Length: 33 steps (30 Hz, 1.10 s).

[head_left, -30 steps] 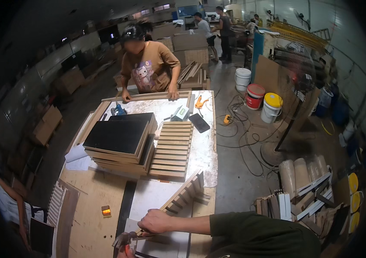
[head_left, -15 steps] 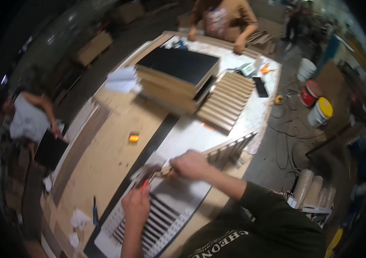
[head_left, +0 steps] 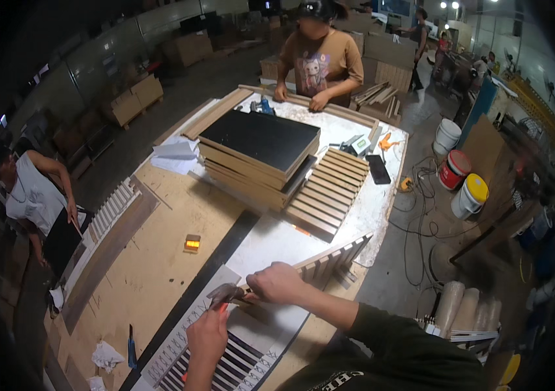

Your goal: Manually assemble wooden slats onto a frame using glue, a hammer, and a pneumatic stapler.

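My left hand [head_left: 208, 337] is closed around the orange handle of a hammer [head_left: 225, 293], whose metal head is at the near end of a slatted wooden panel [head_left: 335, 260]. That panel stands on edge and slants away to the right. My right hand [head_left: 276, 283] is closed on the panel's near end, right beside the hammer head. Whether the fingers also pinch a small piece there is hidden. Below both hands lies a white patterned sheet [head_left: 176, 344] with dark strips, partly covered by my left forearm.
Ahead stand a stack of black-topped boards [head_left: 261, 140] and a second slatted panel [head_left: 330, 192]. A phone [head_left: 378, 169], a small orange box [head_left: 192, 244] and a blue cutter [head_left: 132, 347] lie about. Co-workers stand at the far and left sides; buckets [head_left: 453, 169] are on the floor right.
The whole view has tilted up, so the scene sits lower and is sharper. The hammer head, blurred before, now shows clearly beside my right hand. Both hands keep their hold.
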Each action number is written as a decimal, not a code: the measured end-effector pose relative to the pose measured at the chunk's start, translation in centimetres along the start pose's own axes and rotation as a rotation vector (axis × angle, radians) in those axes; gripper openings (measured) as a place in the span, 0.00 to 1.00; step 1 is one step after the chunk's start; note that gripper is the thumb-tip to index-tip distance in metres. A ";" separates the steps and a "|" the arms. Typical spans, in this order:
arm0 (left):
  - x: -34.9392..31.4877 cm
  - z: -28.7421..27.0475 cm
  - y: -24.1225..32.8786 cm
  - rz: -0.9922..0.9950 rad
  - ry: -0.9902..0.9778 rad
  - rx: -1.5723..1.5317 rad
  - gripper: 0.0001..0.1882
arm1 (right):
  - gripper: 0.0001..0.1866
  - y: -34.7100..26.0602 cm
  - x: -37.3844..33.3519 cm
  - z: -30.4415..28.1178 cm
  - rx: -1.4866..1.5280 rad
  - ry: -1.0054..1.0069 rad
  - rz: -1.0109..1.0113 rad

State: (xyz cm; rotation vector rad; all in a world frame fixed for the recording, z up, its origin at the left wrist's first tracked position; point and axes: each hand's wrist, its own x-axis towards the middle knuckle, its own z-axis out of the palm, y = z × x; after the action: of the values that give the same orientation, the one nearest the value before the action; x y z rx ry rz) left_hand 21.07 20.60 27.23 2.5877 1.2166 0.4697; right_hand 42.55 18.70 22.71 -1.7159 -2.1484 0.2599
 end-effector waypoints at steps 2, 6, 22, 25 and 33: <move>0.2 -0.6 0.4 0.011 -0.002 -0.025 0.09 | 0.22 0.0 -0.1 -0.2 -0.023 0.007 0.008; 0.3 -2.0 1.9 0.081 0.175 -0.096 0.09 | 0.22 0.0 0.3 -0.5 -0.030 -0.060 0.047; -0.4 0.2 0.1 -0.095 -0.073 0.009 0.12 | 0.23 -0.1 0.0 -0.3 0.006 -0.028 0.041; -0.6 -0.4 0.7 -0.025 0.030 0.001 0.13 | 0.22 0.1 0.0 0.3 0.000 -0.003 0.040; -0.4 -0.7 2.1 -0.124 -0.052 0.063 0.13 | 0.22 0.4 -0.2 0.8 0.051 0.105 0.007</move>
State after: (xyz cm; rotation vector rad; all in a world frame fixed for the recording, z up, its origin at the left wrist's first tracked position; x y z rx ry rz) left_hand 22.03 19.08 28.51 2.5389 1.3849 0.3423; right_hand 42.66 18.65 21.80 -1.6710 -2.0438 0.2194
